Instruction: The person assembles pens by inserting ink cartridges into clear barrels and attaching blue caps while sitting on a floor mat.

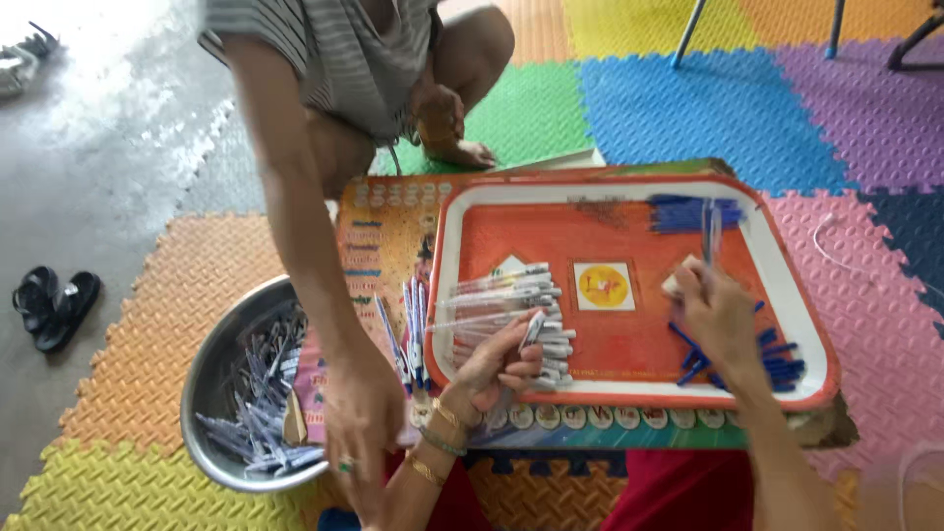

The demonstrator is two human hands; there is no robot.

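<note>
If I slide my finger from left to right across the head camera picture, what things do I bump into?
Black sandals → metal bowl of pens → other person's hand → left hand holding a pen barrel → yellow square picture on the orange tray → right hand holding up pen refills.

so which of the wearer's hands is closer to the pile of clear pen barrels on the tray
Left. The left hand is at the pile of clear pen barrels, holding one barrel at its near edge. The right hand is across the orange tray, holding up a thin refill by the blue refills.
</note>
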